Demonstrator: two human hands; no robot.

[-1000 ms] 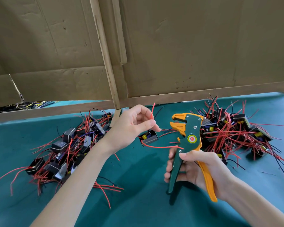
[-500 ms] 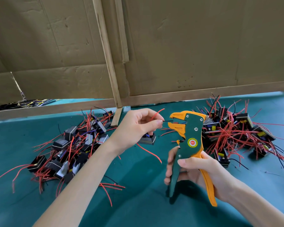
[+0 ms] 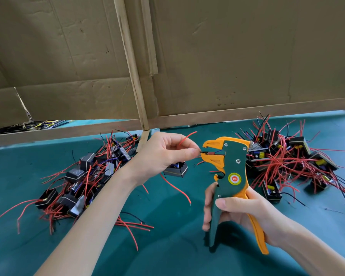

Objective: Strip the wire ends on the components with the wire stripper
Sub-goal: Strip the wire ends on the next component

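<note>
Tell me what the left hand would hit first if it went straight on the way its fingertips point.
The wire stripper: the left hand, pinching a black wire, points right at its orange jaws, and the wire's end lies between them, so depth looks matched.

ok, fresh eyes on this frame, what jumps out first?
First the green-and-orange wire stripper, upright in the right hand at centre right, with the left hand pinching a wire end at its head. Either side, on the teal table, lie the left pile and right pile of black components tangled in red wires.
</note>
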